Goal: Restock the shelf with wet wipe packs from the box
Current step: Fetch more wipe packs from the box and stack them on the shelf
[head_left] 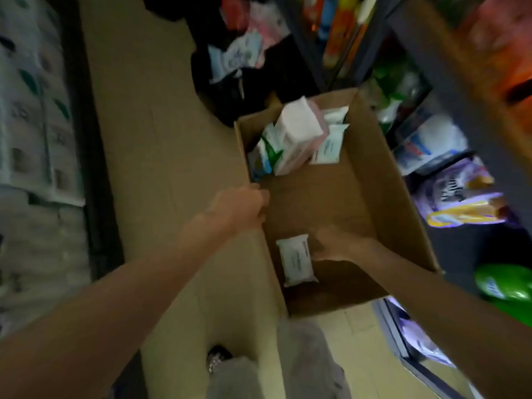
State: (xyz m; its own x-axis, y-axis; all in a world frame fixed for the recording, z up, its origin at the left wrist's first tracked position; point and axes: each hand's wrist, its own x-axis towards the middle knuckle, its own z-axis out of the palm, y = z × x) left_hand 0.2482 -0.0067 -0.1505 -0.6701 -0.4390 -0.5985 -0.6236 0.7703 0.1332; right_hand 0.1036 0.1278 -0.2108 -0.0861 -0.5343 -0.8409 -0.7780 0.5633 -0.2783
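Head view, blurred by motion. Open cardboard box (374, 180) on the tiled floor (138, 145), beside a dark shelf (408, 53) stacked with packaged goods on the right.

Left hand (240, 207) at the box's left wall, fingers curled over the rim and gripping the cardboard edge; thumb side outside, fingertips inside the box.

Right hand (335, 244) reaching down inside the box, near its front end, well apart from the left hand. Fingers curled toward a white wet wipe pack (296, 262) lying flat on the box bottom, just left of the right hand and below the left hand. Fingertips at the pack's right edge, apparently touching it; blur too strong to tell whether the pack is pinched or only touched, so grip state cannot be told.

Farther from both hands, at the far end of the box: a leaning cluster of more packs — a tall pink-and-white pack (299, 136), a green-and-white pack (269, 151) to its left, a white wipe pack with a label (328, 149) to its right.

Beyond the box, a black bag (247, 79) with pale packets spilling from it. Left of the left arm, bulk wrapped paper rolls (31, 110). Below the arms, grey trouser legs (302, 358) of the person.
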